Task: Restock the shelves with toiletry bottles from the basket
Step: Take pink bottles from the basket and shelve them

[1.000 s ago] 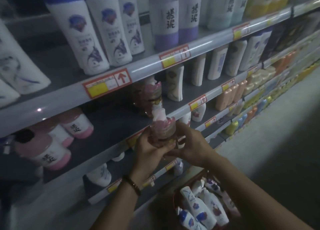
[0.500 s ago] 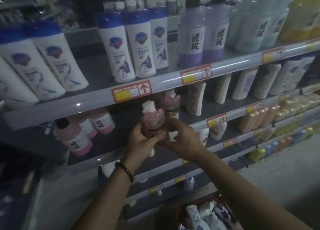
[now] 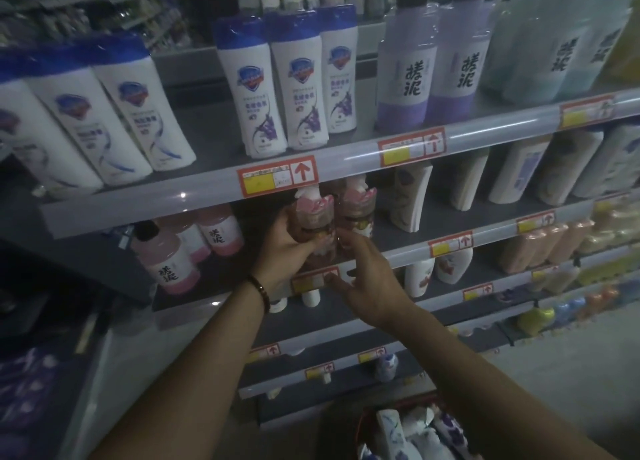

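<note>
My left hand (image 3: 281,251) grips a brown bottle with a pink-and-white cap (image 3: 311,217), upright at the front of the second shelf (image 3: 398,248). It stands right beside a matching brown bottle (image 3: 356,210) on that shelf. My right hand (image 3: 367,279) hovers just below and in front, fingers spread loosely, fingertips near the held bottle's base and the shelf's price rail. The red basket (image 3: 363,421) with several white and purple bottles sits at the bottom of the view, partly hidden by my right forearm.
Pink pump bottles (image 3: 173,262) stand left on the same shelf. Above are white blue-capped bottles (image 3: 263,92) and lilac bottles (image 3: 405,78). White tubes (image 3: 412,196) stand to the right. Lower shelves hold small bottles; grey floor (image 3: 571,373) lies at the right.
The bottle has been lifted from chest height up onto the second shelf beside its match. My right hand has let go of it and opened; the left still holds it.
</note>
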### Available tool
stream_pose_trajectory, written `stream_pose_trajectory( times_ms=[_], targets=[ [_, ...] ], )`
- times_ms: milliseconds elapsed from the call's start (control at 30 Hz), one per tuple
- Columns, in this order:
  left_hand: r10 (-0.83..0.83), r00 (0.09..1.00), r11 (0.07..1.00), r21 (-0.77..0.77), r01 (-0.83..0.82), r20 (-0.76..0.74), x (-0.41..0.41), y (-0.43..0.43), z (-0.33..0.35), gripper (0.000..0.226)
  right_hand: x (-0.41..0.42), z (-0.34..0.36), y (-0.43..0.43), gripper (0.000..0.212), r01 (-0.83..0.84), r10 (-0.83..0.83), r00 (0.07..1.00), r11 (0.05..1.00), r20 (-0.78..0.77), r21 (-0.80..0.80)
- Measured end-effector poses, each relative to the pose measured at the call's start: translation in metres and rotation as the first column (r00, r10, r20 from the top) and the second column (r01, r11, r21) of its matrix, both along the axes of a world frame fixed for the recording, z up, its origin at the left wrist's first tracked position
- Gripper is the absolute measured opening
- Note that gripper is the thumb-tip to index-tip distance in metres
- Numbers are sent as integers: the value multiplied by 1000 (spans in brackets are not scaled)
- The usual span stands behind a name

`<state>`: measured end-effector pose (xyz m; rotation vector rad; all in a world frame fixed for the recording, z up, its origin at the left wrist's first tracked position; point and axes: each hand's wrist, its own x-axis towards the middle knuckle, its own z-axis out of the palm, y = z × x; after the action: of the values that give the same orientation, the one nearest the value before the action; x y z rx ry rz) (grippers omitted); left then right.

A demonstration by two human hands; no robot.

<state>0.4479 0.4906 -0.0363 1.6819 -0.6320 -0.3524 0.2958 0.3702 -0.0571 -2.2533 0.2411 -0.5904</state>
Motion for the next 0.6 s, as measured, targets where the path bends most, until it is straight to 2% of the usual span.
stream_pose_trajectory(
  times_ms=[333,600],
  targets=[
    [-16,999,1000,22,16,-42,8,-13,-5,64,6,0,2,85,-74,65,988,995,-139,-65],
    [21,998,999,45,-19,-51,15,-20,-13,59,11,2,2,90,-71,59,973,997,-223,-42]
  ],
)
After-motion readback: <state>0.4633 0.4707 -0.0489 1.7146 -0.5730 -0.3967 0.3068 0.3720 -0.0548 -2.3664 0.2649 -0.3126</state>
